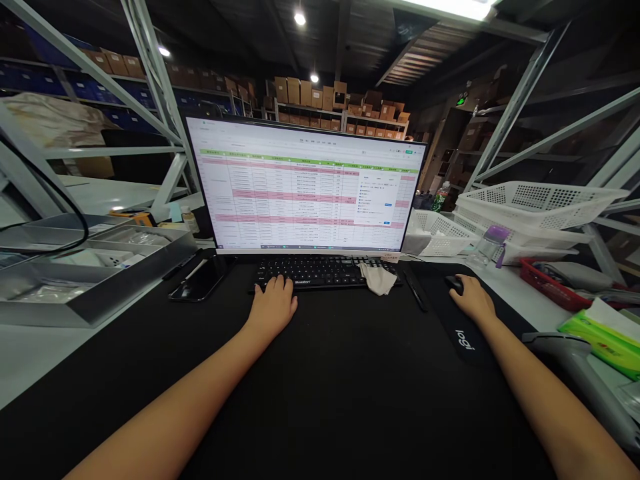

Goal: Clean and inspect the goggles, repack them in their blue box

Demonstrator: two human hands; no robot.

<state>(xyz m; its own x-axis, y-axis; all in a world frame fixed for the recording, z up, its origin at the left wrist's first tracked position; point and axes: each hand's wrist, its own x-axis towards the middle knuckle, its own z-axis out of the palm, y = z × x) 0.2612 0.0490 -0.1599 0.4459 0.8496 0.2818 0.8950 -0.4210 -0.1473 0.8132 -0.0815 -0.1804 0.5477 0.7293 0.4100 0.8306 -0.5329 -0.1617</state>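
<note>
My left hand [275,304] lies on the left part of a black keyboard [320,272], fingers stretched over the keys. On the black mouse pad [443,313] at the right, my right hand [474,299] is wrapped over a dark mouse [455,285]. Behind the keyboard a monitor [300,193] shows a spreadsheet with green and pink rows, and a small dialog box is open on its right side. A crumpled pale cloth [379,279] covers part of the keyboard's right end. Just right of that lies a slim black object [416,291], perhaps a pen or cutter.
A phone [199,279] lies left of the keyboard, near grey trays [100,273]. On the right are white baskets [537,207], a clear bottle with a purple top [490,245], a red basket [550,285], a green tissue pack [607,340] and a grey handheld scanner [575,367].
</note>
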